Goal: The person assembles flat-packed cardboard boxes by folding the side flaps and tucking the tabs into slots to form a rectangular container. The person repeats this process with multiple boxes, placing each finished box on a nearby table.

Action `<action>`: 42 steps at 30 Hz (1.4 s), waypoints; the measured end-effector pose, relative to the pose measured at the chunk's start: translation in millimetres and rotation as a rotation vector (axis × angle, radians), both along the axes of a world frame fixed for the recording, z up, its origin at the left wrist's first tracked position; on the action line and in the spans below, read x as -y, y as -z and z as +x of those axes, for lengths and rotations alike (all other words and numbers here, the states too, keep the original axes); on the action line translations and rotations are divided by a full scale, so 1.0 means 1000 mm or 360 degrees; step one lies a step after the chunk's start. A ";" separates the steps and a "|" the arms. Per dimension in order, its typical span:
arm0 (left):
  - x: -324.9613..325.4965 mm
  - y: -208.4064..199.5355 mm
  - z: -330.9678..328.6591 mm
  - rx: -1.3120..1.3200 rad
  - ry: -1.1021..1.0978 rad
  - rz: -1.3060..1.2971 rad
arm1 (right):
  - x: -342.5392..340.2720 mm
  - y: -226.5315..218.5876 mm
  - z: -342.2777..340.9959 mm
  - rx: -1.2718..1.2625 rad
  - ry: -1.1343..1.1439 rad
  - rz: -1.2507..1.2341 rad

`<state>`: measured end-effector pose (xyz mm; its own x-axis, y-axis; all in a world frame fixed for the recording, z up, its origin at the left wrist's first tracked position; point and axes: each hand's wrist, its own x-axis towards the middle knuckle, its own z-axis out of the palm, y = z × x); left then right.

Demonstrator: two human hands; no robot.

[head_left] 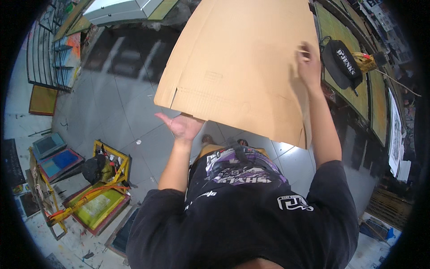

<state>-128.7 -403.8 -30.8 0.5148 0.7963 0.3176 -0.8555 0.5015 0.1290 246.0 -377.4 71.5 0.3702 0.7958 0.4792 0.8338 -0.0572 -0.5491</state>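
A large brown cardboard sheet [242,67] with a slot near its left corner spans the upper middle of the head view. My left hand [184,127] is palm up at its near left edge, thumb stretched out to the side. The other fingers go beneath the sheet, out of sight, and bear it from below. Over the right edge of the cardboard is my right hand [309,67], its fingers loosely bent, apart and somewhat blurred. Nothing shows between them. The sheet's near right corner bends down beside my right forearm.
A black cap [342,65] lies on the bench at right, next to a yellow tool [365,62]. Framed screens [96,208] and a yellow frame [109,161] stand low at left. A white box [118,10] is at the far left, above the grey tiled floor [130,98].
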 end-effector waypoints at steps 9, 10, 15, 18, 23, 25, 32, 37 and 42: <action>-0.032 0.027 0.041 0.0053 -0.0090 -0.0388 | -0.005 -0.009 -0.171 -0.0248 -0.1223 -0.0601; -0.034 0.025 0.043 0.0104 -0.0092 -0.0348 | -0.004 -0.005 -0.173 -0.0184 -0.1216 -0.0576; -0.035 0.014 0.049 0.0329 -0.0045 -0.0304 | 0.001 -0.004 -0.179 -0.0055 -0.1112 -0.0608; -0.032 0.006 0.052 0.0471 0.0013 -0.0266 | 0.000 -0.002 -0.183 -0.0074 -0.1109 -0.0590; -0.033 0.003 0.048 0.0335 -0.0051 -0.0298 | 0.000 -0.003 -0.189 0.0053 -0.1016 -0.0521; -0.035 -0.001 0.047 0.0244 -0.0128 -0.0296 | 0.003 -0.016 -0.192 -0.0032 -0.0906 -0.0628; -0.034 -0.005 0.049 0.0226 -0.0143 -0.0266 | 0.011 -0.017 -0.191 0.0103 -0.0800 -0.0684; -0.035 -0.003 0.050 0.0286 -0.0116 -0.0281 | 0.004 -0.009 -0.195 0.0145 -0.0779 -0.0660; -0.034 -0.014 0.048 0.0287 -0.0110 -0.0277 | 0.008 -0.019 -0.204 0.0161 -0.0746 -0.0676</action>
